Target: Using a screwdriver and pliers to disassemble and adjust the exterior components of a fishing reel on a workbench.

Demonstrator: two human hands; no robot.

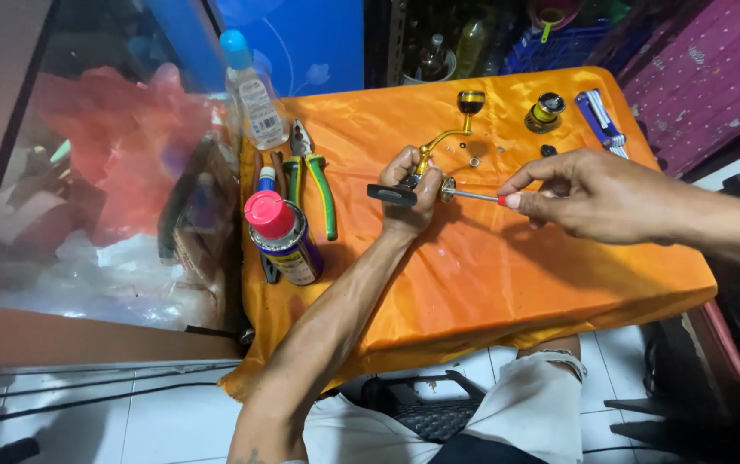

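Gripping a gold-and-black fishing reel at frame centre, your left hand is clenched round its body, just above the orange cloth covering the table. Your right hand, centre right, pinches the red handle of a screwdriver, whose tip meets the reel's side. Progress, as a judgement: disassembly looks partway, since a washer and small fasteners lie loose on the cloth just beyond the reel, while the crank arm and its knob remain attached. Left of centre stand a red-capped spray can and green-handled pliers. Farther, upper left, a clear bottle; upper right, a yellow-black spool part and a blue tool.
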